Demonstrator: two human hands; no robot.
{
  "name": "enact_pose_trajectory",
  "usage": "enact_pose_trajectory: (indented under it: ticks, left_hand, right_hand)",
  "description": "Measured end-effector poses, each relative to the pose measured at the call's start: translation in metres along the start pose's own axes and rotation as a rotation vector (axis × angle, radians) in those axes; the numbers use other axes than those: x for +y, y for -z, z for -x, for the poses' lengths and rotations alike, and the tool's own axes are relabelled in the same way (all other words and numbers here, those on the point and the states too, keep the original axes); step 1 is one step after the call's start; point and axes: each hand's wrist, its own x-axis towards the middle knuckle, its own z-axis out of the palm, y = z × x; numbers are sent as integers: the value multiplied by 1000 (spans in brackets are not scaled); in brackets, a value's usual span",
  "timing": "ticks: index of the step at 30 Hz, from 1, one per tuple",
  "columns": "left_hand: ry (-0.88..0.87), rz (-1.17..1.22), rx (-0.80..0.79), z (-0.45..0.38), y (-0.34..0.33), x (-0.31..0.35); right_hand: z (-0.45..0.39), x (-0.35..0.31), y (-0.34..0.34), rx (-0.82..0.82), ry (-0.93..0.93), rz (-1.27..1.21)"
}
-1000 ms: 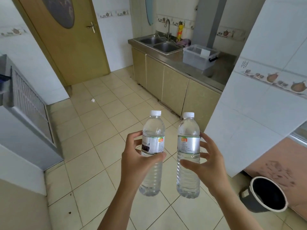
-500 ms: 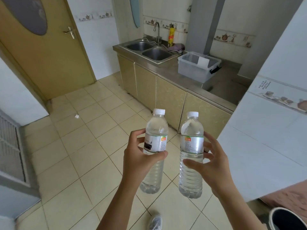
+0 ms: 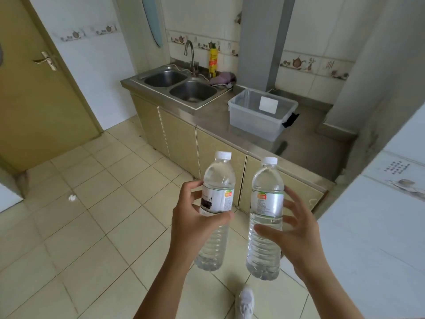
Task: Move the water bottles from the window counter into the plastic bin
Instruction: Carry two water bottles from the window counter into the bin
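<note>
Head view: I look down at my two hands, each holding a water bottle upright over the tiled floor [image 3: 96,226].
Left hand: my left hand [image 3: 195,226] grips the left water bottle [image 3: 217,210] round its label, thumb across the front, fingers curled behind.
Right hand: my right hand [image 3: 296,236] holds the right water bottle [image 3: 266,217] with the thumb on the ribbed lower body and the fingers spread round its far side.
Bottles: both are clear, filled, white-capped and near each other, apart, not touching.
Plastic bin: the clear plastic bin [image 3: 253,116] sits on the steel counter [image 3: 305,146] ahead of me, just right of the double sink [image 3: 181,85], well apart from the bottles; a white card [image 3: 268,104] leans inside it and a black latch [image 3: 291,119] shows on its right end.
Sink area: a faucet [image 3: 190,54] rises behind the basins, a yellow bottle [image 3: 213,59] stands next to it, and a purple cloth [image 3: 222,78] lies at the sink's rim.
Cabinets: beige cabinet doors [image 3: 181,139] run under the counter.
Room: a wooden door [image 3: 34,93] with a metal handle stands at the left, and a white scrap [image 3: 72,198] lies on the floor.
Below: my white shoe [image 3: 246,302] shows at the bottom edge.
</note>
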Motion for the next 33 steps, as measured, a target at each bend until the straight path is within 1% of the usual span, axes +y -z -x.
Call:
enact_pose_trajectory:
  ticks: [5,11,14,21,26,30,33]
  left_hand:
    - [7,27,-6,-90,-50,9]
    - [-3,48,-40,-188,-109,32]
    - [-16,59,-70,-231,-134,45]
    - [-92,68,-177,-341,-193,69]
    - [-127,110,-273,-436,-236,89]
    - [-218,77,-352,-504,-272,105]
    - [-254,42,-425,-544,-295,111]
  right_hand:
    - [-97,13,9,51,25,20]
    - [-212,11,24,44,39,38]
    - [-259,11,31,69,52,50]
    - [-358,7,43,143,47,44]
    - [-435,0,47,217,55,42]
    - [-496,-2,46,303,73,43]
    - [-537,0,44,350,73,44]
